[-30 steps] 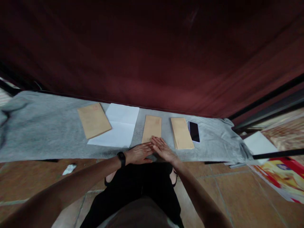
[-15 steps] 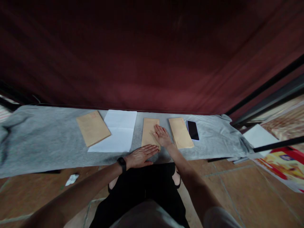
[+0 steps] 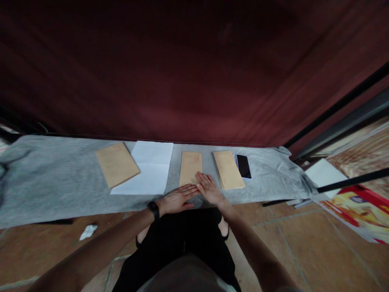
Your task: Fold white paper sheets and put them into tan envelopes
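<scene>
Both hands lie flat and loose-fingered, palms down, gripping nothing. Taking the middle brown envelope (image 3: 190, 165) as the clock's centre, with twelve straight away from the person, the left hand (image 3: 176, 199) sits at seven o'clock and the right hand (image 3: 210, 190) between four and five. Their fingertips meet, or nearly so, over the envelope's near end; that end is covered, so I can't tell how its edge lies.

The envelope rests on a grey cloth (image 3: 69, 182), close to the front border. Uneven pressure from the two hands could skew or crease it, and a sideways push could ruck the soft cloth beneath. At three o'clock lies a stack of brown envelopes (image 3: 228, 170), with a phone (image 3: 244, 166) just beyond; a wide swing of the right hand could knock the stack askew. At nine o'clock a white sheet (image 3: 153, 172) lies partly under a wider brown envelope (image 3: 117, 164), so tugging the sheet could drag that too.

Compared with half a second ago, the right hand is lower, drawn from farther up the envelope toward six o'clock. The left hand and the laid-out papers keep much the same arrangement.
</scene>
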A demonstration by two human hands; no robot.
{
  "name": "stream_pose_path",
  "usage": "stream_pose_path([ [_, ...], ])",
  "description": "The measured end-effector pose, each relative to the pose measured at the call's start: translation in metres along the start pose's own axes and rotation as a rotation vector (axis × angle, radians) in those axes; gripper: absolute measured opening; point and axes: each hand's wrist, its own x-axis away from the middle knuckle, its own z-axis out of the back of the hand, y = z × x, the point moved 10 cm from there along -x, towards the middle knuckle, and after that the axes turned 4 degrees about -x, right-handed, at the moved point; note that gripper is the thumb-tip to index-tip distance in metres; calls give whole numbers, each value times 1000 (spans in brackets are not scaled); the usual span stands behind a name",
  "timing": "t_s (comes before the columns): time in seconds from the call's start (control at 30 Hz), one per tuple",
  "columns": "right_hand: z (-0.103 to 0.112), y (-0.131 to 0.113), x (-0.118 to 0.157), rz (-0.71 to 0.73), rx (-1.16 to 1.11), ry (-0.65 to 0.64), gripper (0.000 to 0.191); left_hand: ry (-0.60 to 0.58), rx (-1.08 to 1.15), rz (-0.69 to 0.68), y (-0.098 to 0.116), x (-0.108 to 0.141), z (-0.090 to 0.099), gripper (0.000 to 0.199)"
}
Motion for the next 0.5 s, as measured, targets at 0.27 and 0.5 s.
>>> stream_pose_path([
  [0.27, 4, -23, 40, 89, -36, -7, 55, 168, -19, 200, -24, 7, 12, 42],
  [0.5, 5, -22, 40, 79, -43, -5, 57, 88, -141, 434, -92, -21, 6, 56],
])
